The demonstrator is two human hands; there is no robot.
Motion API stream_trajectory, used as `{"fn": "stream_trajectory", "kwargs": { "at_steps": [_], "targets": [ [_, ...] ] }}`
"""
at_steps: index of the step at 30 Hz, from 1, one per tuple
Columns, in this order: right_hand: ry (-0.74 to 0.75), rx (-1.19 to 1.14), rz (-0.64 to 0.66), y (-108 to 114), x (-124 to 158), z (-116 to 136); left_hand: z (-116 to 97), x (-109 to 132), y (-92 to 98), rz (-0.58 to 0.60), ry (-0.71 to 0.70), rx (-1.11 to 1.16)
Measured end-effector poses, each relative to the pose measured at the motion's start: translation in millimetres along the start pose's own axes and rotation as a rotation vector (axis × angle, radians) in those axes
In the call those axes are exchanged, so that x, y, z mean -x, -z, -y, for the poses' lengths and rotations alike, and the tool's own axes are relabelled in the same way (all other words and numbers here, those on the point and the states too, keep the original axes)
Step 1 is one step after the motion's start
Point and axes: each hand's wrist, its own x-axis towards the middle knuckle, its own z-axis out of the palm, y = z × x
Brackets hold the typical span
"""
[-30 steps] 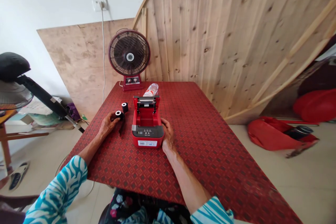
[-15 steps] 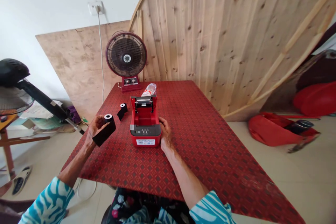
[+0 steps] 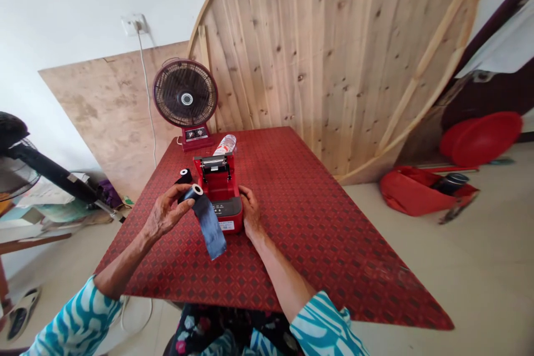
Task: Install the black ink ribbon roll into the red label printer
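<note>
My left hand [image 3: 164,214] pinches a dark ribbon roll [image 3: 211,228] with a white core between thumb and fingers. Its loose tail hangs down, shining bluish, in front of a red label printer [image 3: 217,187] and hides part of it. The printer's lid is up, showing a roller and the red inside. Along the printer's right side, my right hand [image 3: 252,216] grips the casing. A second black ribbon roll [image 3: 183,176] lies on the table just beyond my left hand, partly hidden by it.
A clear plastic bottle [image 3: 225,144] lies behind the printer. A dark red fan [image 3: 186,99] stands at the table's [image 3: 317,222] back left. Wooden boards [image 3: 300,67] lean against the wall. On the floor at right sits a red bag [image 3: 403,192].
My left hand has carried the ribbon roll rightward to the printer's front left, and its tail has swung to hang over the printer. The right hand stays on the printer. The view has shifted slightly.
</note>
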Motion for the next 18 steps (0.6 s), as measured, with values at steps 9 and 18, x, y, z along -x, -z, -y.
{"fn": "stream_trajectory", "kwargs": {
  "at_steps": [9,18],
  "targets": [
    [0.006,0.024,0.000,1,1,-1,1,0,-7.7,-0.001,0.094,0.173],
    [0.001,0.031,0.007,2,1,-2,18,5,-4.0,0.006,0.125,0.210]
  ]
}}
